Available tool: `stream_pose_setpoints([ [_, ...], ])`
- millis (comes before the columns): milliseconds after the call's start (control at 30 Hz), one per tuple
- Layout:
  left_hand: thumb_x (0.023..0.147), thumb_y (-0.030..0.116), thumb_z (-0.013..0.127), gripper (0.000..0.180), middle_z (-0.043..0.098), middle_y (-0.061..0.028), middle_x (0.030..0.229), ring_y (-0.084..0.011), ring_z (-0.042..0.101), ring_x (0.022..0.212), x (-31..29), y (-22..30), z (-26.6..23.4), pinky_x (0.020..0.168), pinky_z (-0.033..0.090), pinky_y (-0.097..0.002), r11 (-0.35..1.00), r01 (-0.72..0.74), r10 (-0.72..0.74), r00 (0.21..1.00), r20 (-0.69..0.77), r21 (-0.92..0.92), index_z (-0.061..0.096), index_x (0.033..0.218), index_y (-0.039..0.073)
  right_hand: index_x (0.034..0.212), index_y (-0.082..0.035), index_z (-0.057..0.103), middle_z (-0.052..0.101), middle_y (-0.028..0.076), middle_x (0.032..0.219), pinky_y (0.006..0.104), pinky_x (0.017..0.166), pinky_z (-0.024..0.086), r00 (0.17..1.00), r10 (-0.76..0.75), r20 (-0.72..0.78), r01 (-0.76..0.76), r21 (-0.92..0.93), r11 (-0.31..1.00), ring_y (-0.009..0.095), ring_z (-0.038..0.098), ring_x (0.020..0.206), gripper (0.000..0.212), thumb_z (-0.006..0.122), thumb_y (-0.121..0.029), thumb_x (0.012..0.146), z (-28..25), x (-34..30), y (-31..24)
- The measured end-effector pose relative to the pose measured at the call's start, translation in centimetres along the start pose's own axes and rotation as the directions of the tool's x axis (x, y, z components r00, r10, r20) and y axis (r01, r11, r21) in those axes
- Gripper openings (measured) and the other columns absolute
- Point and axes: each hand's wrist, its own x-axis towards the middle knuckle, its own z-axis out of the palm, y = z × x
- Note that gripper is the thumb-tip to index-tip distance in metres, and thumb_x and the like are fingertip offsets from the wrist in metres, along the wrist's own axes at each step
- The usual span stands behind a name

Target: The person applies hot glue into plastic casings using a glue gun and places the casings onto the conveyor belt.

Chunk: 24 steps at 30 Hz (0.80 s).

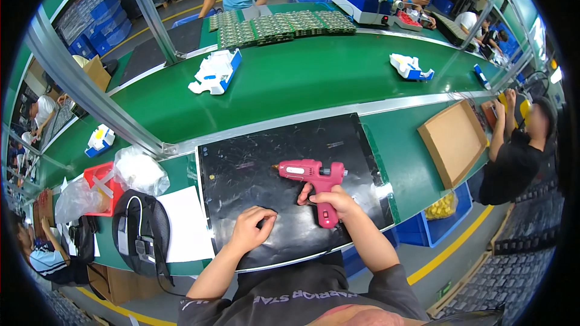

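Observation:
My right hand (339, 202) is wrapped round the handle of a pink hot glue gun (311, 171), held above the black mat (241, 151) with its nozzle pointing left. The trigger sticks out in front of the handle, apart from my thumb. Close to the mat's front edge, my left hand (254, 227) rests with its fingers loosely curled in, and nothing shows in it. Bare mat lies between this hand and the glue gun.
Left of the mat are white paper (184, 223), a black mesh backpack (142, 232), a clear plastic bag (142, 172) and a red bin (109, 184). An open cardboard box (450, 145) stands right. Beyond, a green conveyor (302, 78) carries blue-and-white parts (216, 72). Co-workers sit around.

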Motion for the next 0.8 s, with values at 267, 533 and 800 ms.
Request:
stream_pose_setpoints([
  [267, 0.074, 0.004, 0.072, 0.013, 0.068, -0.0098, 0.077, -0.0241, 0.066, 0.072, 0.6, 3.3, -2.5, 0.068, 0.049, -0.0331, 1.0, -0.009, 0.01, 0.99, 0.141, -0.005, 0.068, 0.086, 0.002, 0.101, 0.002, 0.059, 0.065, 0.014, 0.096, 0.0412, 0.09, 0.051, 1.0, 0.002, 0.002, -0.002, -0.013, 1.0, 0.027, 0.066, 0.094, 0.025, 0.061, 0.004, 0.076, 0.2, -0.4, 0.0],
  [533, 0.081, -0.007, 0.058, 0.023, 0.069, -0.0187, 0.095, -0.0306, 0.065, 0.092, 2.4, 10.7, -6.6, 0.081, 0.051, -0.0404, 0.696, -0.233, 0.224, 0.969, -0.104, -0.679, 0.063, 0.103, -0.004, 0.102, 0.002, 0.059, 0.066, 0.015, 0.097, 0.0407, 0.092, 0.049, 1.0, 0.014, 0.002, -0.014, -0.011, 1.0, 0.029, 0.065, 0.096, 0.026, 0.06, 0.002, 0.076, 0.4, -0.1, 0.0],
  [800, 0.102, 0.041, 0.035, 0.045, 0.066, -0.0211, 0.107, -0.0472, 0.057, 0.107, 6.7, 20.0, -9.3, 0.092, 0.04, -0.0522, 0.028, -0.222, 0.526, 0.832, -0.174, -0.975, 0.049, 0.126, 0.005, 0.1, 0.002, 0.058, 0.064, 0.016, 0.092, 0.045, 0.09, 0.049, 1.0, 0.019, -0.021, -0.02, -0.044, 0.999, 0.032, 0.063, 0.094, 0.03, 0.063, 0.0, 0.071, 1.3, 0.2, -0.5],
])
